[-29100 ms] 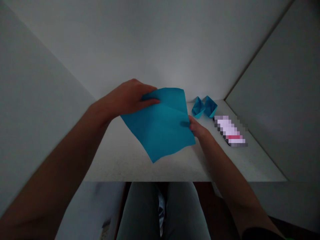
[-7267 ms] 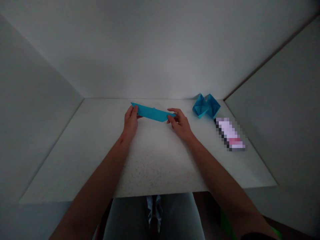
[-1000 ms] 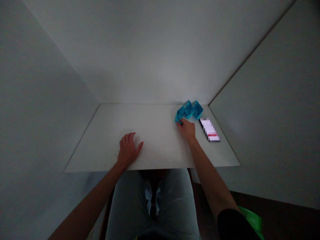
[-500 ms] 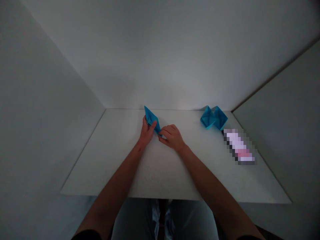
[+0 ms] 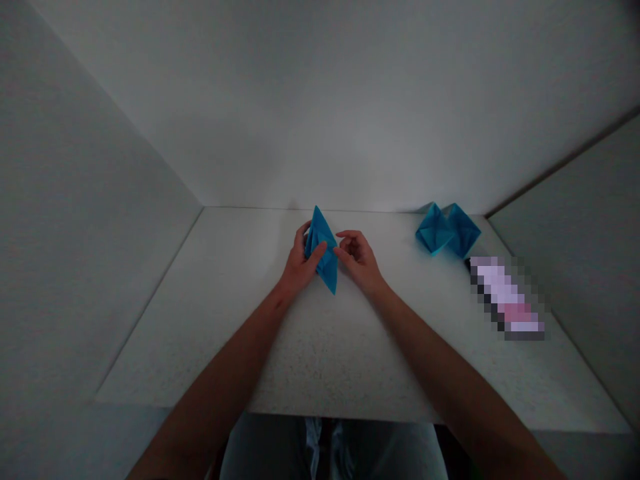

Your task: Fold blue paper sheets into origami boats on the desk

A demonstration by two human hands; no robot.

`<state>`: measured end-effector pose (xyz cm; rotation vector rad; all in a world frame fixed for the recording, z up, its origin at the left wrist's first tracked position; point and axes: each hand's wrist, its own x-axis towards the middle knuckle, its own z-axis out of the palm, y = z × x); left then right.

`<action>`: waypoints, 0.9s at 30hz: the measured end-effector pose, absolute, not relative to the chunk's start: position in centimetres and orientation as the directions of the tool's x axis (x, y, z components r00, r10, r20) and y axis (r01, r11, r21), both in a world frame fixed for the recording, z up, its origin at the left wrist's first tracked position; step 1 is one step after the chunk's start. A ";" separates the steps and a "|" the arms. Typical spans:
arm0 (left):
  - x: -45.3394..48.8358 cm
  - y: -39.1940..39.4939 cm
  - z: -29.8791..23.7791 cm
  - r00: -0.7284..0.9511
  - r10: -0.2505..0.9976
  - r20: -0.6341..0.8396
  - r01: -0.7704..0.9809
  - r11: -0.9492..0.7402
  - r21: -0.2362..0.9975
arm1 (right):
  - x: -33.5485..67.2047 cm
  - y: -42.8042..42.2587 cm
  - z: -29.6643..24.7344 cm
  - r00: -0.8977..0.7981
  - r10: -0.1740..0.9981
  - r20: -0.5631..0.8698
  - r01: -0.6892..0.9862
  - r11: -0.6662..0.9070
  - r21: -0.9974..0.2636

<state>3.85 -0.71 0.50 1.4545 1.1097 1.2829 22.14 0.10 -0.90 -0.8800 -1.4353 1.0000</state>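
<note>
My left hand (image 5: 299, 265) grips a folded blue paper shape (image 5: 323, 252), thumb across its front, holding it upright above the white table (image 5: 310, 353). The paper is pointed at top and bottom. Just right of it is my right hand (image 5: 359, 260), fingers curled and close to the paper's edge; whether it touches the paper I cannot tell. Two finished blue folded paper pieces (image 5: 447, 228) sit together at the back right of the table.
A pixelated flat object (image 5: 506, 297), like a phone, lies on the table right of the folded pieces. White walls close in the table at the left, back and right. My legs show below the table's front edge.
Since half a second ago the blue paper has turned more upright in my left hand, and my right hand has come off its lower tip and opened a little.
</note>
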 end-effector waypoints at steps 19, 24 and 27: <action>3.7 -1.4 1.3 0.206 0.946 0.252 0.161 -0.287 0.945 | 22.2 -0.5 0.1 0.170 0.875 0.453 0.293 0.395 -0.871; 3.8 -1.3 1.2 0.225 0.939 0.259 0.146 -0.295 0.944 | 22.2 -0.8 0.4 0.181 0.919 0.351 0.231 0.308 -0.923; 3.9 -1.1 1.1 0.209 0.947 0.242 0.132 -0.273 0.953 | 22.2 -0.9 0.6 0.171 0.932 0.321 0.214 0.283 -0.935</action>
